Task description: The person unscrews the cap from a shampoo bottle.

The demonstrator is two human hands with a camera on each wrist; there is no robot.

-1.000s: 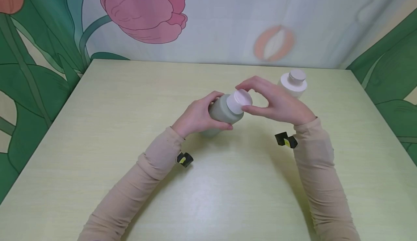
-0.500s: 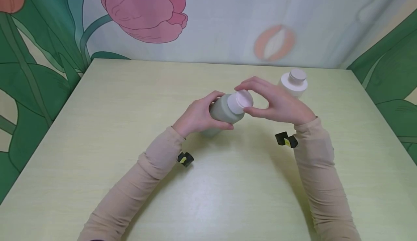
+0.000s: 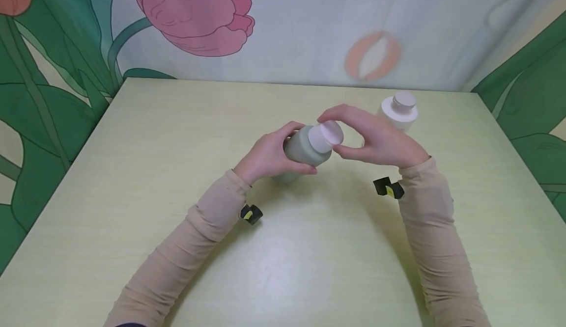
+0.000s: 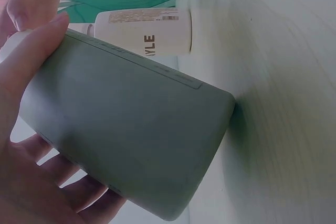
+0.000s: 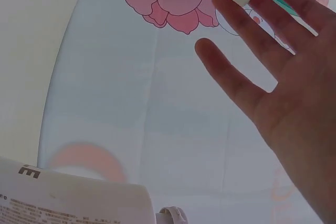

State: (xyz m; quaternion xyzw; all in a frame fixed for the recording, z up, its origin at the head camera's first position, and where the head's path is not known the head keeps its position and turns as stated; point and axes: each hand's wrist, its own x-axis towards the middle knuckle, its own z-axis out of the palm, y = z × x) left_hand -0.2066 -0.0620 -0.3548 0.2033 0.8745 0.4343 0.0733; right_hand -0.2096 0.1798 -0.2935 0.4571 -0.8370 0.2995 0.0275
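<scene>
My left hand (image 3: pixel 269 156) grips a grey-green bottle (image 3: pixel 305 148), its thumb along the near side and the fingers wrapped round beneath, as the left wrist view shows. The bottle leans with its top to the right, and its lower corner (image 4: pixel 223 103) is close to the tabletop. On its neck sits a white cap (image 3: pixel 322 136), also partly seen in the right wrist view. Thumb and fingertips of my right hand (image 3: pixel 376 138) are at opposite sides of that cap, pinching it. The ring and little fingers spread away from it in the right wrist view.
Behind my right hand stands a white bottle (image 3: pixel 399 113) with a white cap (image 3: pixel 404 102) and brown lettering on its side. A pale wood-grain table (image 3: pixel 185 121) lies under everything, with a flower-printed curtain (image 3: pixel 305 32) along its back edge.
The right thumb has shifted slightly to the right along the cap's edge. The left hand and the tilted bottle stay almost where they were.
</scene>
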